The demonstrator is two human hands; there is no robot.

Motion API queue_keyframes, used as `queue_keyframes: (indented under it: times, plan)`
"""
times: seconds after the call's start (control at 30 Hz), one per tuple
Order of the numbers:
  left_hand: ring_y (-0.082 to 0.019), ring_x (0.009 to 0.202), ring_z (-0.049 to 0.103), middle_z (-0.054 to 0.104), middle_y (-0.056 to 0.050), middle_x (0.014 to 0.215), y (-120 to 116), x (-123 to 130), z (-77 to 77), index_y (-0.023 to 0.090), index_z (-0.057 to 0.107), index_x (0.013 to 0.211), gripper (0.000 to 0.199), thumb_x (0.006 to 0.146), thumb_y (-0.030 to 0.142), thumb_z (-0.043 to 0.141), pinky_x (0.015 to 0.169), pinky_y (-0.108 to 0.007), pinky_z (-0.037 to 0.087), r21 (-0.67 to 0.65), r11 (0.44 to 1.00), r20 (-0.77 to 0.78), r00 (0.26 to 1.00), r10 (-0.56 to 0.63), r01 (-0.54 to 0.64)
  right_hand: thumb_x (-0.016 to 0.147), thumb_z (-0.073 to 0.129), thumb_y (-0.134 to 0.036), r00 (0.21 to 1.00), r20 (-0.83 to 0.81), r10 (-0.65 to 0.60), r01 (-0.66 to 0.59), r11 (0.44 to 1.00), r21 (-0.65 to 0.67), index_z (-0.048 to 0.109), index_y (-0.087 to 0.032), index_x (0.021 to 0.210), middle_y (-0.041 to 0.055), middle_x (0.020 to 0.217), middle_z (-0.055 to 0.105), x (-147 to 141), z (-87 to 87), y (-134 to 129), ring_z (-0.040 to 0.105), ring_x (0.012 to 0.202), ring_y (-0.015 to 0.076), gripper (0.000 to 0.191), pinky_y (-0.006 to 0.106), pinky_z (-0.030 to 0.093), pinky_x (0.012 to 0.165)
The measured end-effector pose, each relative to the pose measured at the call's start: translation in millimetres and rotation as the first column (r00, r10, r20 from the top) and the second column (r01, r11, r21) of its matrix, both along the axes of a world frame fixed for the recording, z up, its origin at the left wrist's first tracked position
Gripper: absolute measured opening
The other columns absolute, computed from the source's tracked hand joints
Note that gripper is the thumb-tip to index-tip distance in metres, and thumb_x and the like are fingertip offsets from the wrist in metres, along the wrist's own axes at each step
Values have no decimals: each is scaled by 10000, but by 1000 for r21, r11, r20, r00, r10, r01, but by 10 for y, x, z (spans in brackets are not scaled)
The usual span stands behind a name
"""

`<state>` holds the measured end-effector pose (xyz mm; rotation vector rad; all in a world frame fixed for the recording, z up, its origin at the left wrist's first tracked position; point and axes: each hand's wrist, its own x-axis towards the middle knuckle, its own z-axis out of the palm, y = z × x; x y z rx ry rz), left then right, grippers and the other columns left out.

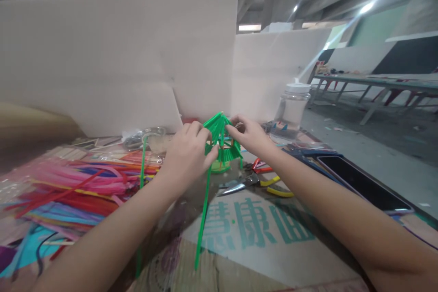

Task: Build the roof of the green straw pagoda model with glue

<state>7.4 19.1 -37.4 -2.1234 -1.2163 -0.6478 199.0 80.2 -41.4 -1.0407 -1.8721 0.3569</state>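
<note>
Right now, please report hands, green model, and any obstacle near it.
Left hand, right hand either side of green model; grip unclear. Model upright, partly hidden. Blade close, on near side.

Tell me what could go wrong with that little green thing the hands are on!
The left hand and right hand are both at the green model, so squeezing too hard might bend its thin strips.

A long green strip hangs below the left hand; if an arm catches it, it could tug on something.

The scissors lie close by, so a hand coming down there might get poked.
</note>
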Motion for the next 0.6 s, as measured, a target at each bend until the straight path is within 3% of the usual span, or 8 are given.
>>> queue_keyframes:
  times: [0.37, 0.6]
  plan:
    - [-294, 911, 545, 591, -113, 897, -19, 7, 13, 148, 628, 887, 202, 926, 305, 509, 811, -418, 442, 34, 997, -7, 997, 76, -75, 837, 566, -345, 998, 42, -41, 34, 988, 150, 533, -208, 832, 16, 780, 595, -42, -47, -45, 547, 711, 170, 141, 306, 420, 672]
    - [-293, 903, 551, 595, -102, 889, -25, 5, 22, 153, 631, 882, 199, 921, 311, 516, 809, -417, 443, 0, 997, 21, 997, 79, -79, 845, 558, -340, 998, 49, -37, 29, 988, 150, 525, -207, 830, 7, 760, 570, -37, -48, -55, 527, 686, 163, 138, 302, 404, 655]
